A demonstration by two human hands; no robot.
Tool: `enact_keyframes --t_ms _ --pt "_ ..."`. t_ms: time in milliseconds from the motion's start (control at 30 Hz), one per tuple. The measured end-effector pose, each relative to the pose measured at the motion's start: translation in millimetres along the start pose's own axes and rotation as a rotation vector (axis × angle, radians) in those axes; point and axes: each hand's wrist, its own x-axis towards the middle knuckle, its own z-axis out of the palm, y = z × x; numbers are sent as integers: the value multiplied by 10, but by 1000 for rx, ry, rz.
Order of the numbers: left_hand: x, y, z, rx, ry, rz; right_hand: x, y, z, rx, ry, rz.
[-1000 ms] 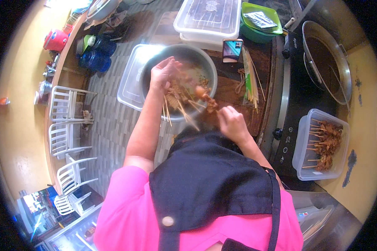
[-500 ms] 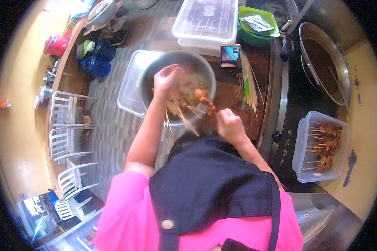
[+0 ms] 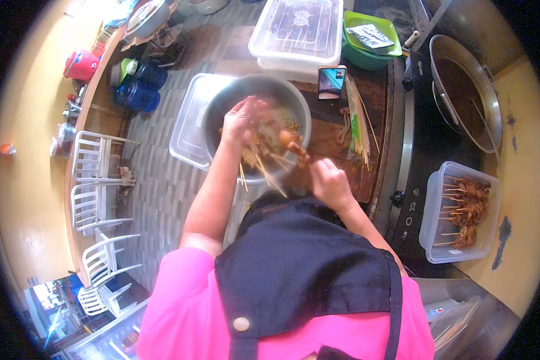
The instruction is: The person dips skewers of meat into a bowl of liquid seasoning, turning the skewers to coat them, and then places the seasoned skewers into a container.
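A wide grey metal pot stands in front of me, holding food pieces and several wooden sticks that lean over its near rim. My right hand is closed at the pot's near right side, gripping a skewer threaded with brown meat pieces. A rounded orange-brown piece sits at the skewer's far end, over the pot. My left hand hangs above the pot's left part, its fingers bent and smeared by motion; whether they hold anything does not show.
Right of the pot lie a phone and loose bamboo sticks. Lidded plastic boxes and a green plate stand behind. Along the right are a large pan and a box of meat skewers. A clear lid is left.
My left hand's fingers have shifted slightly above the pot. The right hand keeps its hold on the skewer, nearly in place. The whole view has moved a little.
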Motion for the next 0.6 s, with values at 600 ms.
enact_keyframes --t_ms 600 --pt "-150 39 25 -218 -174 -168 -18 9 32 6 27 26"
